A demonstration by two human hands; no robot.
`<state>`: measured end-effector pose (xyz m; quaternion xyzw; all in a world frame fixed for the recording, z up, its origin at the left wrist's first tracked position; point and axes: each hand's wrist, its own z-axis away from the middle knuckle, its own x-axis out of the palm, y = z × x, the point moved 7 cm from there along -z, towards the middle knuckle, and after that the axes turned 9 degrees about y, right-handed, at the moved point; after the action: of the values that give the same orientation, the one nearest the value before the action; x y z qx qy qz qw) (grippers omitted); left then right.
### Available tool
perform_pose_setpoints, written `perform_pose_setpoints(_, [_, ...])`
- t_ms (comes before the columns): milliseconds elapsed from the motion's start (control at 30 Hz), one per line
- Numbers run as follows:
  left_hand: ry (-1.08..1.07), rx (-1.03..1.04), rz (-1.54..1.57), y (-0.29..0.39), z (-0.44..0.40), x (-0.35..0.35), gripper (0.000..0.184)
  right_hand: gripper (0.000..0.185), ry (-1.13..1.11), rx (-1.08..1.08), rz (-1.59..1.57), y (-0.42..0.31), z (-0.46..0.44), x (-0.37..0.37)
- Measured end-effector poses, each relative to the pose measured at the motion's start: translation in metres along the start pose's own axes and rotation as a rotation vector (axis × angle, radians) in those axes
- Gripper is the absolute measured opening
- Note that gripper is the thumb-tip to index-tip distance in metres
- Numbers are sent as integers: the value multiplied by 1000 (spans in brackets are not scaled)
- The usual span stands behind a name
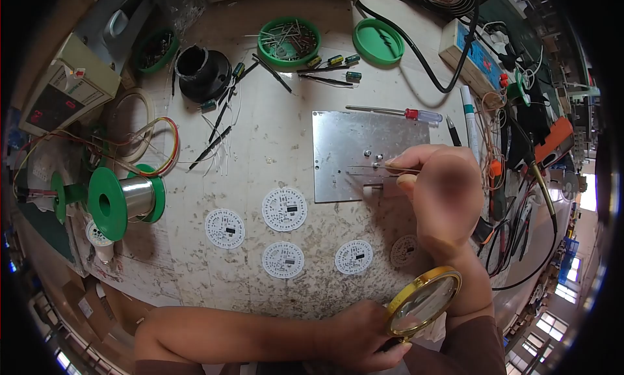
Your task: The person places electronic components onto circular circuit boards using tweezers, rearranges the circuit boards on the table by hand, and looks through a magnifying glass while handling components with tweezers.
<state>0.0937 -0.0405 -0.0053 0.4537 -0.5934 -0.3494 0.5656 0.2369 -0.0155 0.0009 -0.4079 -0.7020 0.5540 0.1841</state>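
My left hand [364, 333] is closed around the handle of a magnifying glass [426, 302] with a gold rim, held low near my right forearm. Thin tweezers [367, 169] are pinched in the fingers of my right hand [448, 193], their tips pointing left over a silver metal plate [335, 137]. Several tiny metal parts [367, 154] lie on the plate close to the tips. A screwdriver [413, 114] with a red and clear handle rests across the plate's top edge. Several round white circuit boards [284, 210] lie on the table below and left of the plate.
A solder spool [136, 196] with green flanges stands at left, near a boxed device [68, 82]. Green dishes hold leaded parts [289, 40]; capacitors [335, 60] lie about. A black cup-shaped stand [201, 76] is at the back. A soldering iron [536, 173], cables and tools crowd the right.
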Motion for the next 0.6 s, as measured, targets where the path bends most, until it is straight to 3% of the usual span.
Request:
perform_pose_setpoints(433, [79,4,17,-2,6,0,20,23,-17,62,-18,5,3,4])
perform_pose_setpoints(533, [-41,-106,-99,-4,6,3,19,23,-8,65,-29,6,3,5])
perform_pose_setpoints(600, [-35,-87,0,-7,7,4,19,23,-5,70,-20,5,3,5])
